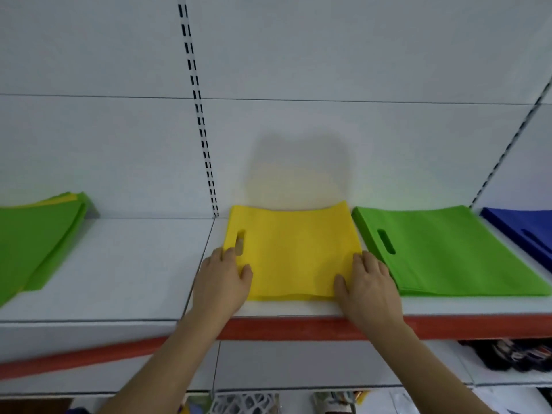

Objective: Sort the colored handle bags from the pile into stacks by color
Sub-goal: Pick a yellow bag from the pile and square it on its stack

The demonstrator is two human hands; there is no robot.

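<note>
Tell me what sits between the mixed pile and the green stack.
In the head view, the yellow stack lies between the mixed pile and the green stack, with both hands on it.

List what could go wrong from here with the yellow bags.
1. The yellow stack lies close to the green stack; a sideways nudge from the right hand could overlap the two colours.
2. Its near edge sits by the shelf's red front lip; a pull by the left hand might drag bags off.

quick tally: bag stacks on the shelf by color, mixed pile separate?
Yellow stack: 1, both hands on it, left hand and right hand
Green stack: 1
Blue stack: 1, partly out of view
Mixed pile, green and yellow: 1
Total: 4
</note>
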